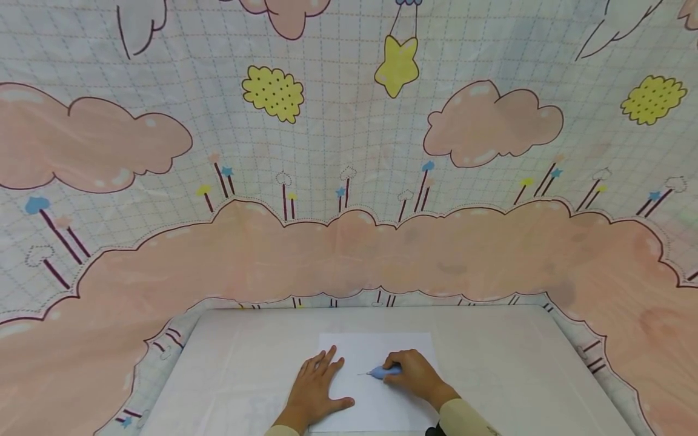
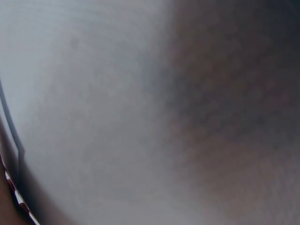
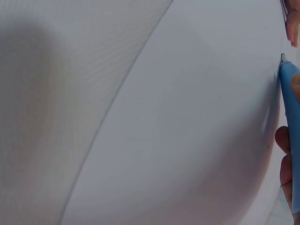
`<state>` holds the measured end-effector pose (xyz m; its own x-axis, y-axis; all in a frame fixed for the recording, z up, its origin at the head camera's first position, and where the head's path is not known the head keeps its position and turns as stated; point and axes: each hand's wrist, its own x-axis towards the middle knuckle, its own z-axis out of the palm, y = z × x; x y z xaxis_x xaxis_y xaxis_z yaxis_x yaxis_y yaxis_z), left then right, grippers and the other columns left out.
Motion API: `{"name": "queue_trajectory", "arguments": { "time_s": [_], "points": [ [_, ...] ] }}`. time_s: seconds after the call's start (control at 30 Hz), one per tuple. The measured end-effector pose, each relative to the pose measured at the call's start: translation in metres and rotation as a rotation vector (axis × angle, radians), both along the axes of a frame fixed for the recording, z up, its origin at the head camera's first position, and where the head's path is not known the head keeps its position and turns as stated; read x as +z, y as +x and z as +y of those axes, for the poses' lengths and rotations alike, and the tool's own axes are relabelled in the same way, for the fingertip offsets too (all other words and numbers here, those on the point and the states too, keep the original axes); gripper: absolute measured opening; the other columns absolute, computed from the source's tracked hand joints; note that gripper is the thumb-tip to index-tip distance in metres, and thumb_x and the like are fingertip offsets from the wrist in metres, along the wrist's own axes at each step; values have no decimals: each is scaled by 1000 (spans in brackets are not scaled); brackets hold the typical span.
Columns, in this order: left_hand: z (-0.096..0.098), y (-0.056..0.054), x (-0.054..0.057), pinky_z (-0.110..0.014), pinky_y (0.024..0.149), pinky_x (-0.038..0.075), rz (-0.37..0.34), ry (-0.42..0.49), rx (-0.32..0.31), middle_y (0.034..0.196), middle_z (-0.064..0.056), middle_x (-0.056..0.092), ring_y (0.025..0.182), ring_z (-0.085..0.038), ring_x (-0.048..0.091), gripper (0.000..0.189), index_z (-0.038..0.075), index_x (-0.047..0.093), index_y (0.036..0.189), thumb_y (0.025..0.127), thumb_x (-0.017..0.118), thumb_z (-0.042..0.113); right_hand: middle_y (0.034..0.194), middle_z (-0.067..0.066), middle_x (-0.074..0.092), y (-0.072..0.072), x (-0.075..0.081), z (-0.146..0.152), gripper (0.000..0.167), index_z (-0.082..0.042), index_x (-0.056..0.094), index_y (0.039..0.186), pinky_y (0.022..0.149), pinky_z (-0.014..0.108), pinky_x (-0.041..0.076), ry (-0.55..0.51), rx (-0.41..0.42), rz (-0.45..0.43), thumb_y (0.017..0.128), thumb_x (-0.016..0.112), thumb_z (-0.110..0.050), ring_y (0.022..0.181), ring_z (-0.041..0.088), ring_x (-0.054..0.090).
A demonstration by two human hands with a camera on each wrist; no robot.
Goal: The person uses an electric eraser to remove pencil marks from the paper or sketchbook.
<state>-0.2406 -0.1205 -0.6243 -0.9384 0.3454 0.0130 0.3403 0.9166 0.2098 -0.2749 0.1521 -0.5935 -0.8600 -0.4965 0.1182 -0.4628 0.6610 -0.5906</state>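
A sheet of white paper (image 1: 376, 415) lies on the pale table. My left hand (image 1: 315, 390) rests palm down on the paper's left side, with fingers spread and thumb pointing right. Over the right half of the sheet, my right hand (image 1: 417, 375) grips a blue pen (image 1: 377, 372) with a thick barrel. Its thin tip points left, and a short, faint line shows by it on the paper. In the right wrist view, fingers curl round the pen (image 3: 291, 117) and its metal tip is at the paper. The left wrist view is mostly blurred pale surface and shadow.
The pale table (image 1: 234, 357) extends to both sides of the sheet. Behind it hangs a cloth backdrop (image 1: 349, 254) printed with pink clouds and stars. A small dark object (image 1: 433, 431) sits by the right wrist, partly cut off by the frame.
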Motion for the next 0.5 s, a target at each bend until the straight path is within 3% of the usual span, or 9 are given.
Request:
{"name": "queue_trajectory", "arguments": {
  "time_s": [0.27,0.5],
  "points": [
    [-1,-1,-6,-54,115,28,41,18,0,161,-3,31,142,-31,35,101,23,50,145,73,39,92,96,-4,75,-2,1,8,14,-16,75,89,83,32,58,-1,-2,-6,78,83,-21,92,13,70],
    [0,-1,-4,-54,116,27,13,16,6,162,-2,28,144,-31,33,100,24,48,146,73,41,91,95,-4,75,-3,1,14,14,-16,75,89,82,32,58,-3,-1,-14,78,83,-21,92,13,69]
  ]
}}
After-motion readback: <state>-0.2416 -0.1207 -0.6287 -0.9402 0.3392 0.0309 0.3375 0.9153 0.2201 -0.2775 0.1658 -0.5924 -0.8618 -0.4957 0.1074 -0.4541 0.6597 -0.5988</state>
